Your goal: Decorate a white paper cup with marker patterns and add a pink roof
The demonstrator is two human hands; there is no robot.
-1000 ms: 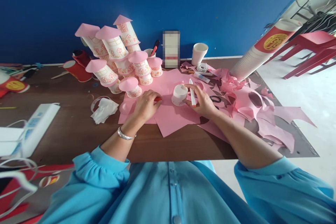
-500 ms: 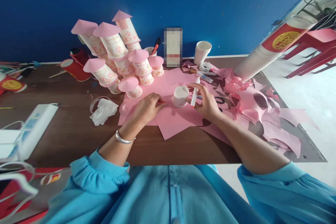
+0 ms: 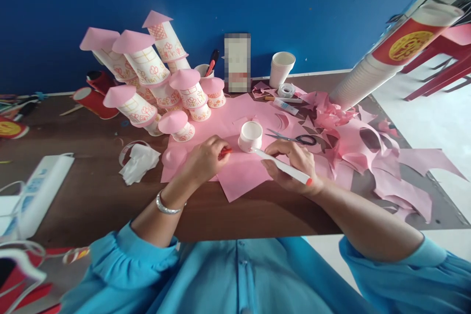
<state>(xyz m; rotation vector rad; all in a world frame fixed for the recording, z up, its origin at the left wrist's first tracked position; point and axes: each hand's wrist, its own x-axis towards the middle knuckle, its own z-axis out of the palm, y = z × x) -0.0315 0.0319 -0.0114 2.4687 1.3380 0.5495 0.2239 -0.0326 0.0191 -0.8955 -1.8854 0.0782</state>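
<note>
A short white paper cup piece (image 3: 250, 136) stands on the pink paper (image 3: 241, 184) between my hands. My right hand (image 3: 294, 162) is closed round a white marker (image 3: 289, 169) with a red end; its tip points left at the lower side of the cup piece. Left of the cup, my left hand (image 3: 209, 157) pinches a small red cap (image 3: 225, 151). Just behind my right hand lie dark-handled scissors (image 3: 305, 139). White cup towers with drawings and pink cone roofs (image 3: 140, 59) stand at the back left.
Pink paper scraps (image 3: 368, 144) cover the right side, beside a leaning stack of cups (image 3: 364, 83). Another white cup (image 3: 281, 69), a tape roll (image 3: 286, 90) and a glue tube (image 3: 286, 106) are at the back. Crumpled tissue (image 3: 140, 163) lies left, near a power strip (image 3: 42, 194).
My right hand has turned the marker from upright to a slant, tip toward the cup piece. The view has shifted slightly. My left hand still pinches the red cap.
</note>
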